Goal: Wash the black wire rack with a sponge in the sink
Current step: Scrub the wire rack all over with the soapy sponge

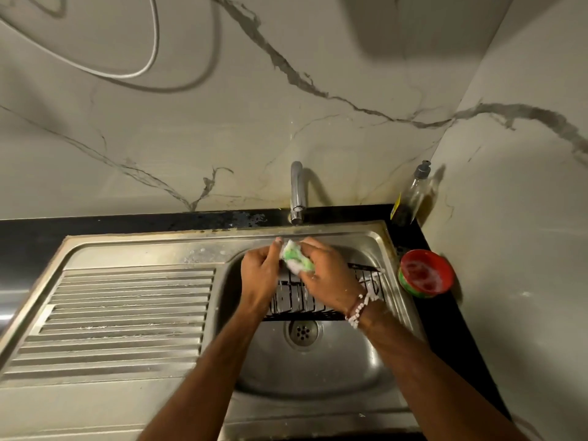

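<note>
Head view: below the tap [297,192], my left hand [259,275] grips the black wire rack [296,302] steady; my right hand [327,268], clutching the soapy sponge [297,261], scrubs its rim.

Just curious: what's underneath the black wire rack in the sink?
Through the black wire rack, bare steel sink shows, the drain just nearer. The left hand, right hand and sponge cover its middle, hiding what's below.

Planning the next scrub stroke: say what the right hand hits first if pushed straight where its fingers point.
Probably the left hand: the right hand, gripping the sponge, points up-left at its fingers. Depth is unclear; otherwise the sink rim behind.
</note>
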